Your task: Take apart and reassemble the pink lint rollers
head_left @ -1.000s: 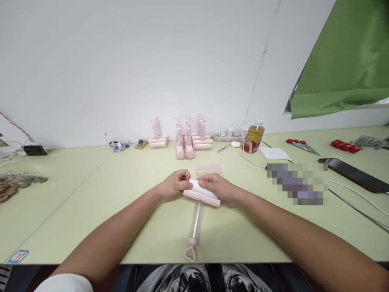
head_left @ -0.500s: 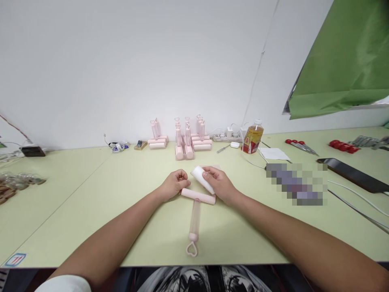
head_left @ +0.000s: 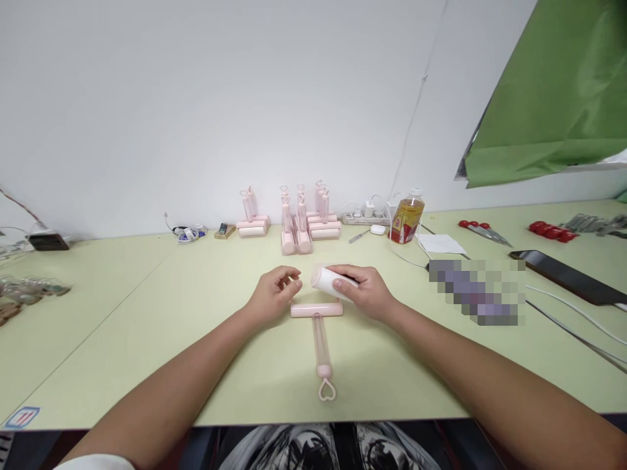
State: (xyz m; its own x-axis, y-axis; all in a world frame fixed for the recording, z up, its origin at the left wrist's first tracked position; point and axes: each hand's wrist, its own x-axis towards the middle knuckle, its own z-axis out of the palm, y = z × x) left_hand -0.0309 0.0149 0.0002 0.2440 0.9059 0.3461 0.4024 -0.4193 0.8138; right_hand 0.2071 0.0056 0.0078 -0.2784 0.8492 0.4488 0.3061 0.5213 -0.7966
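1 white roll up in the R hand, fingers wrapped round it, near 1 pink frame flat on the table; L hand close by, fingers loosely curled, narrow gap to thumb. At back: bunched rollers, exact no. unclear, plus 1 bottle; 1 phone far R.
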